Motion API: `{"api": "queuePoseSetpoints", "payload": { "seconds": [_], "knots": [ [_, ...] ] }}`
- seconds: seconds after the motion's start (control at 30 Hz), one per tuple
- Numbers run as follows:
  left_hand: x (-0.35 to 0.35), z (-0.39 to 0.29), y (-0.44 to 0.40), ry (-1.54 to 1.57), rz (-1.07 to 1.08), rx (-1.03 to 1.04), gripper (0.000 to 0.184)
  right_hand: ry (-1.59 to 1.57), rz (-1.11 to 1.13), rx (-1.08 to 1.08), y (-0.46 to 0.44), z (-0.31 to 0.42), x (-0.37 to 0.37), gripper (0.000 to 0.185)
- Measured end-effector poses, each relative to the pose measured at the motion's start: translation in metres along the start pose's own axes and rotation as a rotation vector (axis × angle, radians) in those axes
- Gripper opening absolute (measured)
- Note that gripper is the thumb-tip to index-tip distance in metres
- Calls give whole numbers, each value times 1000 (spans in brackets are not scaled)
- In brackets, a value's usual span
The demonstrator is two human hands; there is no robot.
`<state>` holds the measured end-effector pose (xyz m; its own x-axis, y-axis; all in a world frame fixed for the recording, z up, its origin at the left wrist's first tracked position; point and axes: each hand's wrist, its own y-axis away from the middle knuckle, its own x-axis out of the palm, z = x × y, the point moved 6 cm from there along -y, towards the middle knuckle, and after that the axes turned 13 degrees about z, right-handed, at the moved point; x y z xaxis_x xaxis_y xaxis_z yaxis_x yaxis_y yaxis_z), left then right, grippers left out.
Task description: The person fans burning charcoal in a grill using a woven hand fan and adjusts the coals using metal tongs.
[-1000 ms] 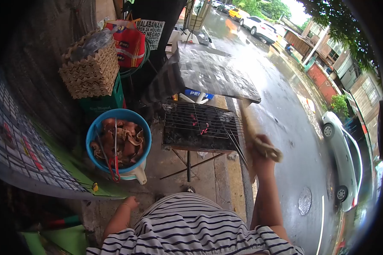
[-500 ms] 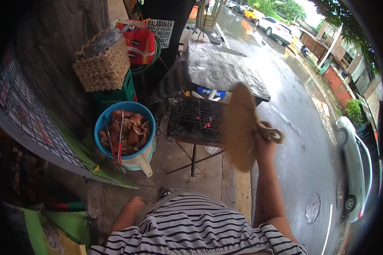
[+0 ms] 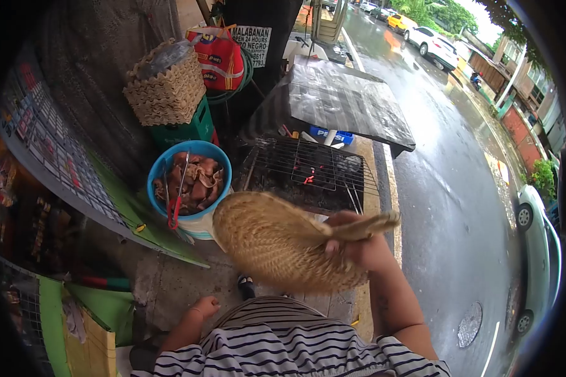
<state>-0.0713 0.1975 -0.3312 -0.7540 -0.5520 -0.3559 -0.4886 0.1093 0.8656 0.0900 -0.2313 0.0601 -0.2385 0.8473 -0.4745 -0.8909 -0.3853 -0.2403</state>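
My right hand (image 3: 356, 246) is closed around the handle of a woven hand fan (image 3: 277, 245), whose broad blade lies tilted in front of my body. Beyond the fan stands a charcoal grill (image 3: 283, 164) with a wire grate and a few glowing red coals. My left hand (image 3: 205, 306) hangs low beside my striped shirt, fingers curled in, with no object visible in it. To the left of the grill, a blue basin (image 3: 227, 168) holds raw meat (image 3: 198, 182). Red-handled tongs (image 3: 175, 210) rest in the basin over its near rim.
Behind the grill is a table with a shiny dark cover (image 3: 346, 94). A woven basket (image 3: 166, 94) sits on a green crate (image 3: 198, 125) at the left, near a red bag (image 3: 219, 60). The wet road (image 3: 434, 207) runs along the right, with a parked car (image 3: 536, 257).
My right hand has swung the fan left and towards my body, turning its blade from upright to flatter. More of the grill now shows. My left hand stays low.
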Motion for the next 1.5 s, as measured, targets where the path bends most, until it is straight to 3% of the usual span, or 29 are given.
{"api": "queuePoseSetpoints", "payload": {
  "seconds": [0.07, 0.1, 0.2, 0.27, 0.33, 0.43, 0.5, 0.57, 0.6, 0.63, 0.73, 0.77, 0.83, 0.9, 0.97, 1.0, 1.03, 1.07, 1.13, 1.2, 1.23, 1.33, 1.37, 1.43, 1.5],
  "knots": [
    [6, -1, 18, -40, 75, -97, 33, -187, -283, 269, 1, -21, -25, 18],
    [11, 7, 20, -65, 57, -105, 32, 59, -452, 164, -6, -20, -48, 19],
    [7, 18, 16, -102, 12, -112, 32, 326, -434, 240, -1, -19, -46, 23],
    [3, 20, 21, -76, 34, -136, 33, 97, -132, 79, 10, -14, -1, 22],
    [-6, 24, 11, -113, 46, -95, 33, -185, -10, 56, 12, -1, 9, 26],
    [-21, 17, -7, -106, -6, 3, 34, -56, -576, 281, 18, -37, -40, 31],
    [-39, 3, -14, -66, -28, 61, 35, 302, -370, 395, 22, -19, -15, 31],
    [-47, -5, -14, -15, 6, 83, 36, 193, -116, 131, 27, 18, 35, 28],
    [-51, -6, -16, -40, 17, 110, 36, -93, 27, -182, 34, 44, 60, 24],
    [-53, -5, -21, -66, 31, 135, 37, -62, 70, -128, 40, 25, 68, 28],
    [-70, -1, -11, -27, 48, 152, 37, -171, -770, 243, 64, -40, 36, 32],
    [-71, 3, -6, 8, 52, 146, 36, -49, -785, 260, 75, -65, 26, 36],
    [-72, 39, -27, -73, 20, 126, 35, 59, -556, 415, 97, -91, 61, 34],
    [-80, 74, -38, -151, 19, 66, 35, 223, -177, -16, 66, 6, 104, 30],
    [-87, 99, -37, -229, 68, -35, 35, 48, -221, 126, 73, -6, 106, 27],
    [-94, 107, -36, -213, 68, -54, 36, -187, -276, 340, 91, -43, 96, 33],
    [-101, 112, -37, -196, 66, -71, 37, -412, -659, 230, 88, -46, 82, 25],
    [-105, 114, -38, -177, 63, -86, 37, -13, -844, 286, 85, -33, 65, 19],
    [-118, 96, -36, -171, -31, -24, 38, -197, -776, 410, 87, -39, 78, 23],
    [-128, 83, -34, -171, -72, 24, 38, 25, -191, 331, 71, -9, 120, 23],
    [-127, 75, -38, -175, -59, 46, 37, 66, -31, 51, 55, 46, 133, 18],
    [-125, 41, -31, -226, 6, 86, 37, -320, -549, 309, 69, -11, 107, 12],
    [-119, 33, -28, -242, 33, 95, 37, -196, -749, 313, 66, -13, 90, 11],
    [-109, 22, -29, -269, 53, 134, 37, 55, -573, 342, 60, -26, 106, 12],
    [-110, 17, -29, -259, 61, 148, 37, 15, -170, 67, 49, 11, 141, 19]
  ]
}}
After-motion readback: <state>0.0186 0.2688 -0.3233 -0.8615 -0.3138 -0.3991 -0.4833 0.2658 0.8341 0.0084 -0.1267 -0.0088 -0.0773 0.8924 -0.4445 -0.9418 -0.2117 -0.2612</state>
